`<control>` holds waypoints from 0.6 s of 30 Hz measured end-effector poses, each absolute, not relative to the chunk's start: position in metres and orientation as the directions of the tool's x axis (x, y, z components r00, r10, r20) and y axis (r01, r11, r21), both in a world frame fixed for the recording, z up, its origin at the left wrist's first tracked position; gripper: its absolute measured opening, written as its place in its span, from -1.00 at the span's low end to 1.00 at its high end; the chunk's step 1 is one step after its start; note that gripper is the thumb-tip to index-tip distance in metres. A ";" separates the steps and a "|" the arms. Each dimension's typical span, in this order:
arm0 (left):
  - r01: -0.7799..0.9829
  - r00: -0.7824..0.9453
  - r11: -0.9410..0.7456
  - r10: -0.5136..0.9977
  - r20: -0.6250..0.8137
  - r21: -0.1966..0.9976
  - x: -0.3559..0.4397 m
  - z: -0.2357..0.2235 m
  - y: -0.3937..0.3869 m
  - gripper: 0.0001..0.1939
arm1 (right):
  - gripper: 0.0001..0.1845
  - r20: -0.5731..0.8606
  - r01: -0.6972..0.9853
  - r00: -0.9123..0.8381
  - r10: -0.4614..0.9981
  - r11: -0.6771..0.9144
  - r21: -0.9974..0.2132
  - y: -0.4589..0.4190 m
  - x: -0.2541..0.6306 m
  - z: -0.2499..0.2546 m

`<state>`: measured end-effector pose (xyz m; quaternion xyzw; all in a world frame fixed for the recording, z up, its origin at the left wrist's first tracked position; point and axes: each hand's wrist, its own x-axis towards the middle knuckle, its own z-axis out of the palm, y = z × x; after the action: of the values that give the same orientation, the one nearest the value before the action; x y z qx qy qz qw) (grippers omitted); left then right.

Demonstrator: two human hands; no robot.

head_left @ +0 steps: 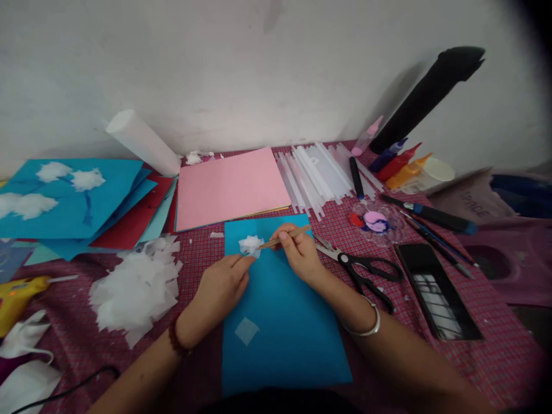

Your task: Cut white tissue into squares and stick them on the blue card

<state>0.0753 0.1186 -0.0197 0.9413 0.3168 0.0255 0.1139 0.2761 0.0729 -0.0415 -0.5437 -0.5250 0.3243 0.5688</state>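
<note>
A blue sheet of paper (287, 322) lies in front of me, with a small cluster of white tissue paper (250, 244) near its upper left corner. My right hand (297, 250) grips a flat wooden stick (276, 242), whose tip points left to the edge of that cluster. My left hand (226, 282) is closed, its fingertips pinched at the cluster's lower edge beside the stick's tip. Lower on the blue sheet rests a single white tissue square (247, 331). A loose heap of white tissue squares (138, 287) is left of my left hand.
Black-handled scissors (362, 265) and a phone (440, 293) lie to the right. Behind are pink paper (233, 187), glue sticks (317, 178) and a paint palette (379, 221). Leftward are blue sheets with white puffs (77, 210) and a yellow glue gun (21, 296).
</note>
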 end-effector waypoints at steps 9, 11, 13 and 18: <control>0.596 0.786 -0.783 0.614 0.074 0.176 0.075 -0.019 0.119 -0.73 | -0.80 0.465 0.496 -0.061 0.883 0.431 -0.754 0.069 0.272 -0.030; 0.593 0.786 -0.789 0.611 0.098 0.163 0.076 -0.019 0.119 -0.72 | -0.80 0.461 0.520 -0.127 0.878 0.455 -0.723 0.068 0.270 -0.029; 0.580 0.798 -0.803 0.594 0.100 0.138 0.077 -0.022 0.118 -0.70 | -0.79 0.450 0.538 -0.163 0.878 0.461 -0.705 0.067 0.270 -0.028; 0.511 0.843 -0.852 0.523 0.127 0.115 0.076 -0.027 0.123 -0.74 | -0.79 0.450 0.520 -0.044 0.892 0.404 -0.752 0.068 0.272 -0.029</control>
<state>0.0765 0.1228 -0.0270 0.9591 0.2695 0.0772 0.0384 0.2718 0.0678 -0.0292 -0.5084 -0.6947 0.1983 0.4687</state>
